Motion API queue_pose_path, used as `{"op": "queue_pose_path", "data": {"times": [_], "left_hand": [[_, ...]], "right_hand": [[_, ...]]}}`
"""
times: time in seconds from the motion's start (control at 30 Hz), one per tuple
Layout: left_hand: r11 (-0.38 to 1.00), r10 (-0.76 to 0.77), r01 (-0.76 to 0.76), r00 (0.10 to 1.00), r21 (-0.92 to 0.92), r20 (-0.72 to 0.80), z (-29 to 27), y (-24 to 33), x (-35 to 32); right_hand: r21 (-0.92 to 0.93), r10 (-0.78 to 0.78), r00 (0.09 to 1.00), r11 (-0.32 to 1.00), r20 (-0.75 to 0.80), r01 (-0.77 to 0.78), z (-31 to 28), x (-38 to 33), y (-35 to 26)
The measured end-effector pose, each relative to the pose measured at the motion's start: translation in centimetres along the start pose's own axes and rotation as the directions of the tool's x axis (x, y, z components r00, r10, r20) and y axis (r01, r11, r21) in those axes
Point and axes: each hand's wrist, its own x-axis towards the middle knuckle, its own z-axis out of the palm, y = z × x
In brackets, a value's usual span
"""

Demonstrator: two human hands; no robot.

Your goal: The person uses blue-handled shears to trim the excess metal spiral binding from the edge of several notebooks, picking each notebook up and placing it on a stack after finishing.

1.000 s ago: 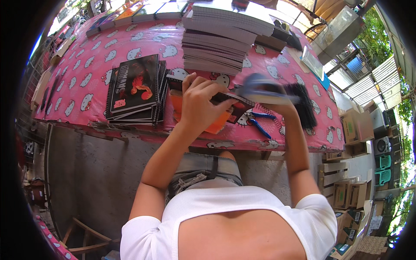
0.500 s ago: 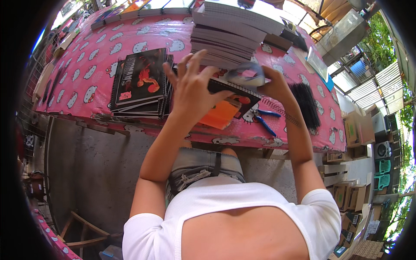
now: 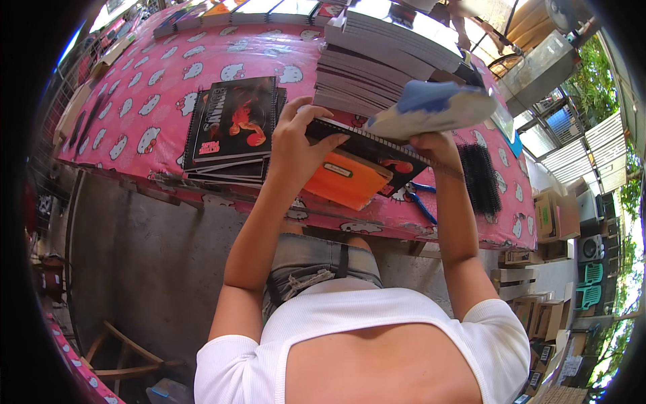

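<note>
A black spiral-edged notebook (image 3: 369, 140) is tilted up above the table edge, its row of binding along the top. My left hand (image 3: 296, 129) grips its left end, thumb in front and fingers behind. At its right end my right hand (image 3: 436, 147) is closed; what its fingers pinch is partly hidden. A blurred blue-and-white thing (image 3: 431, 111) rises just over that hand; its kind is unclear. A thin loose coil (image 3: 449, 172) crosses my right wrist. An orange block (image 3: 346, 180) lies in front of the notebook, near blue-handled pliers (image 3: 424, 202).
Stacked black notebooks (image 3: 232, 128) lie on the left of the pink patterned tablecloth (image 3: 148, 138). Behind my hands stands a tall paper stack (image 3: 367, 74). Black coils (image 3: 481, 178) are bunched on the right. Cardboard boxes (image 3: 558, 214) stand beyond the table's right end.
My left fingers have closed from spread onto the notebook. The blue-and-white thing has swung up and right, appearing larger. The whole view has shifted slightly.
</note>
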Motion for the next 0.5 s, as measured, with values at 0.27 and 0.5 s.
{"op": "queue_pose_path", "data": {"times": [0.27,0.5], "left_hand": [[0.866,-0.248,0.236,0.968,-0.442,0.032,0.5,-1.1,-0.4],[0.674,-0.347,0.321,0.933,-0.666,0.098,-0.2,-1.6,-0.8]], "right_hand": [[-0.145,-0.106,0.984,0.981,0.14,0.127,0.7,2.4,1.0],[-0.658,-0.147,0.954,0.696,0.261,0.288,1.2,4.2,2.2]]}}
